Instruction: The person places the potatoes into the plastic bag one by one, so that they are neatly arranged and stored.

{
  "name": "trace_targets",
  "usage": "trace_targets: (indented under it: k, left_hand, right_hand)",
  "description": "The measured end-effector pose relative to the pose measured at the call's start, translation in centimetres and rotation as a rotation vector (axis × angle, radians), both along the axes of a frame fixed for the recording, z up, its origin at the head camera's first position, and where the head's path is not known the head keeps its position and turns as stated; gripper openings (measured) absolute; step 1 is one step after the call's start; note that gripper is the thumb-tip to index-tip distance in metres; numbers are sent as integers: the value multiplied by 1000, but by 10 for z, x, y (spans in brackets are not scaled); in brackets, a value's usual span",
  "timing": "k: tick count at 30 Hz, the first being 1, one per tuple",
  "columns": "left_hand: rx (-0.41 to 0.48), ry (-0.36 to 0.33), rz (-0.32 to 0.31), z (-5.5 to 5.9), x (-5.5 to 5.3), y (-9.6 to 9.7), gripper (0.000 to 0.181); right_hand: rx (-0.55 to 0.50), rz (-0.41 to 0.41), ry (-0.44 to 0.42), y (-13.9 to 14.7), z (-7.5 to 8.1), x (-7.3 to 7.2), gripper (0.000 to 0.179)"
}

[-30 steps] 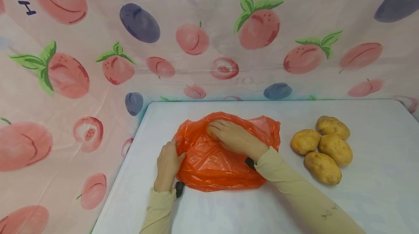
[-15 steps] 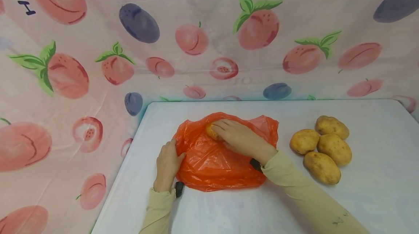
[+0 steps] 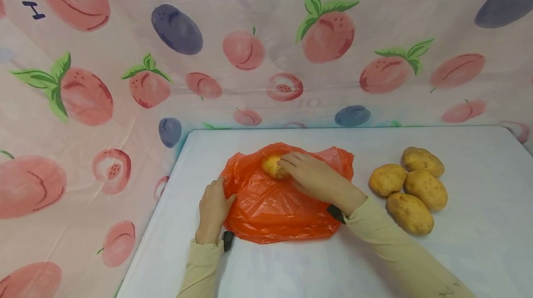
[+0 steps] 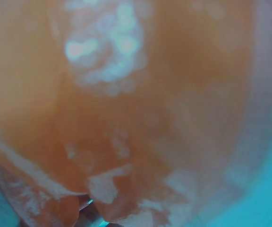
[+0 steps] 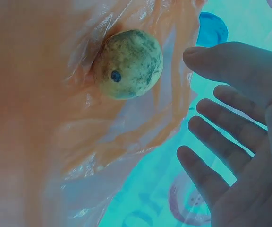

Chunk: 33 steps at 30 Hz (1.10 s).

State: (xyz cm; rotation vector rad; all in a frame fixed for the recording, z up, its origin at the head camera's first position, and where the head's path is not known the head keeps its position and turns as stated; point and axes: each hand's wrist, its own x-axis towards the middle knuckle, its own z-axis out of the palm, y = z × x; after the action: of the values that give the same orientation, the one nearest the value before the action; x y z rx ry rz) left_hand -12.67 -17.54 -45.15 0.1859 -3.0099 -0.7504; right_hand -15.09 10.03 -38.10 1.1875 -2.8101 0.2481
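A red-orange plastic bag (image 3: 275, 205) lies spread on the white table, its thin film crumpled. One potato (image 3: 273, 167) rests in it, towards the back; the right wrist view shows the same potato (image 5: 129, 65) against the film. At the bag's left edge the left hand (image 3: 214, 207) holds the plastic, thumb on the near side. Blurred orange film (image 4: 150, 118) fills most of the left wrist view, and that hand's fingers are hidden there. The right hand (image 3: 310, 175) is over the bag just right of the potato, its fingers straight and spread apart, a gap between them and the potato.
Several loose potatoes (image 3: 424, 190) sit clustered on the table to the right of the bag. Behind the white table (image 3: 291, 270) and along its left side hangs a fruit-patterned cloth (image 3: 266, 20).
The right hand has let go of the potato and drawn back to the right, uncovering more of it. The left hand stays at the bag's edge.
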Motion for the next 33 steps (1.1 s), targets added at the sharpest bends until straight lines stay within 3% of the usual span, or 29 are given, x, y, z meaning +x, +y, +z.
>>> trace_targets:
  k: [13, 33]
  left_hand:
    - [16, -14, 0, 2, 0, 1, 58]
    - [-12, 2, -5, 2, 1, 1, 55]
  right_hand:
    - [-62, -3, 35, 26, -4, 5, 59]
    - [-77, -87, -4, 58, -7, 13, 66]
